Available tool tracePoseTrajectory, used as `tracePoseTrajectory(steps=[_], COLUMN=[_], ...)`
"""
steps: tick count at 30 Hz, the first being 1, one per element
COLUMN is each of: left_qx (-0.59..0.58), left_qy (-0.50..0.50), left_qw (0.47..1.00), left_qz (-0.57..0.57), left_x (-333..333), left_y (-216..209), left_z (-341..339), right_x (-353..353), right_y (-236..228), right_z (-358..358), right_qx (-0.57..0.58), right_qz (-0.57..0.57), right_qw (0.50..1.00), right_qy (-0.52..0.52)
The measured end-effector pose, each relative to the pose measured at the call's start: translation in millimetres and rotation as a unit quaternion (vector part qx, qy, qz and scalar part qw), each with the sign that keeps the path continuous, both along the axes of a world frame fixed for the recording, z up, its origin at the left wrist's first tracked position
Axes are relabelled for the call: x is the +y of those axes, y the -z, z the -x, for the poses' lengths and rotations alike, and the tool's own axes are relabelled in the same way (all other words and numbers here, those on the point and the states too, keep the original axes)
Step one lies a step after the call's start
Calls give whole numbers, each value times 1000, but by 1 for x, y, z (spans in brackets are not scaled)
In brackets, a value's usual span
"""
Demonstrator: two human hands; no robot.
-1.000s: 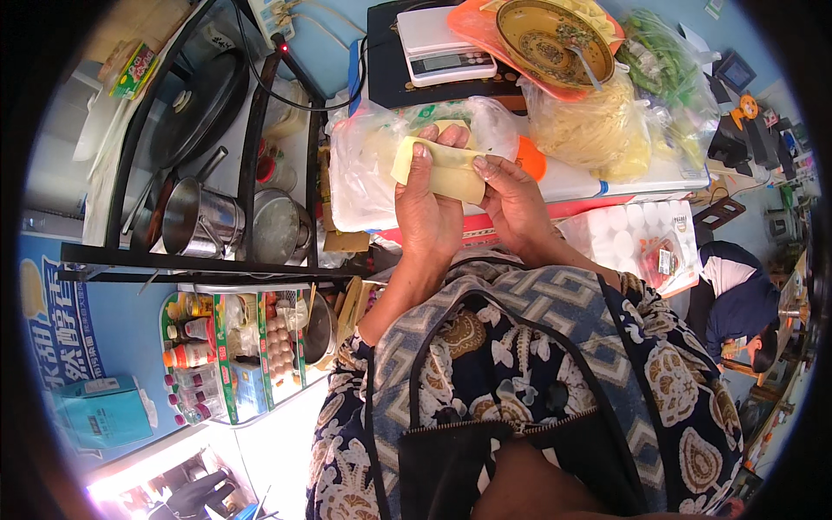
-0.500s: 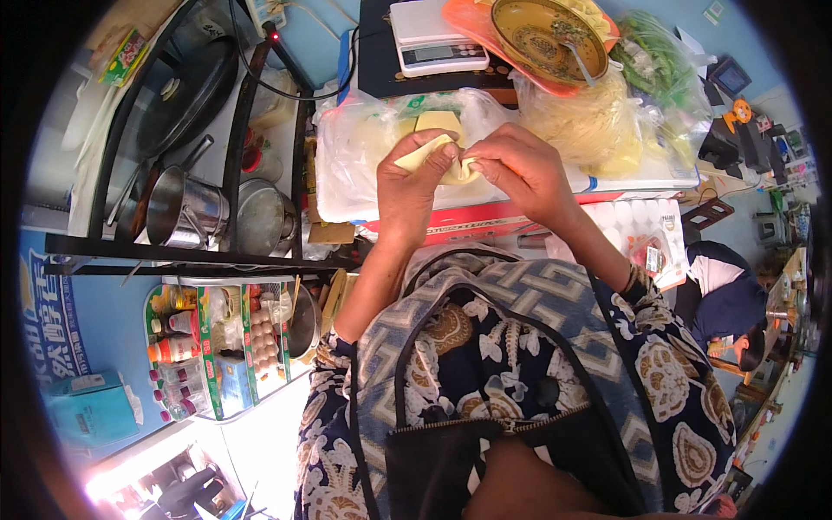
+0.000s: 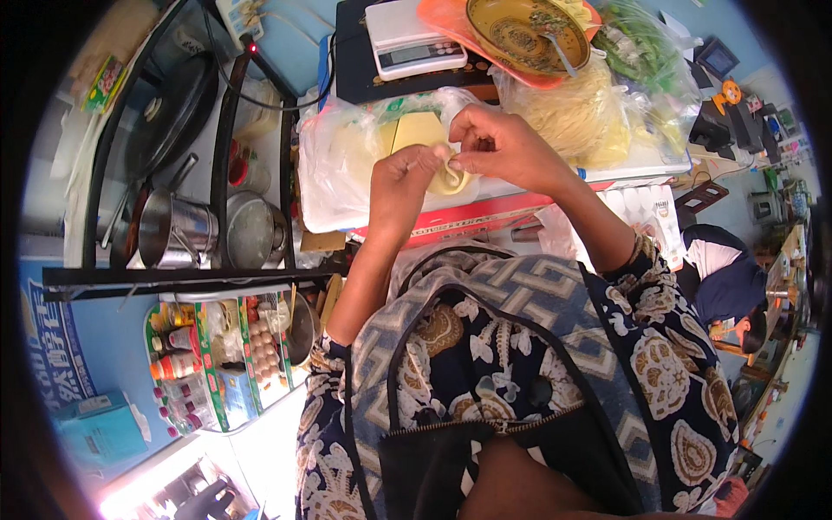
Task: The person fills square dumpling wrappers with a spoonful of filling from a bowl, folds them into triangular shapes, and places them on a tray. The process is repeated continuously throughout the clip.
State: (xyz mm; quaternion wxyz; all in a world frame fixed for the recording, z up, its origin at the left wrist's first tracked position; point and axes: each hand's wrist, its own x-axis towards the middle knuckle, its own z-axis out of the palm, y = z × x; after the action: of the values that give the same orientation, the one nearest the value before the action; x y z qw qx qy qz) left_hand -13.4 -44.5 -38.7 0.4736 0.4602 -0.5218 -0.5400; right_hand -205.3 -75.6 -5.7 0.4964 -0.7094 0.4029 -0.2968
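Note:
A pale yellow wonton [image 3: 450, 180], its wrapper folded and curled round, is held up between my two hands. My left hand [image 3: 400, 189] pinches one side of it with thumb and fingers. From the other side my right hand [image 3: 513, 154] grips its upper edge between thumb and bent forefinger. Just behind the hands, a stack of flat yellow wrappers [image 3: 418, 130] lies on an opened clear plastic bag [image 3: 334, 165]. Further back stands a brown patterned bowl [image 3: 494, 39] with greenish filling and a spoon [image 3: 562, 55] in it.
A white kitchen scale [image 3: 416, 43] stands at the back. Bagged yellow noodles [image 3: 568, 117] and bagged green vegetables [image 3: 646, 52] are at the right. On the left, a black rack [image 3: 221, 165] holds pots. Another person [image 3: 724, 269] is at the far right.
The wrapper has gone from a loosely stretched fold to a curled, rounded shape. My hands have drawn closer together, and the view has shifted slightly.

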Motion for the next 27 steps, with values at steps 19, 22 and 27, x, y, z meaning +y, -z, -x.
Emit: tracePoseTrajectory(steps=[19,22,27], left_qx=[-4,19,79], left_qy=[-35,-89,-105], left_qw=[997,992,988], left_qz=[72,89,81], left_x=[-72,-106,-186], left_y=[-13,-31,-50], left_z=[30,29,38], right_x=[-19,-69,-147], right_y=[-9,-22,1], right_z=[74,151,221], right_qx=[-113,-61,38], right_qz=[82,222,131], right_qw=[978,917,922], right_qy=[157,325,363])
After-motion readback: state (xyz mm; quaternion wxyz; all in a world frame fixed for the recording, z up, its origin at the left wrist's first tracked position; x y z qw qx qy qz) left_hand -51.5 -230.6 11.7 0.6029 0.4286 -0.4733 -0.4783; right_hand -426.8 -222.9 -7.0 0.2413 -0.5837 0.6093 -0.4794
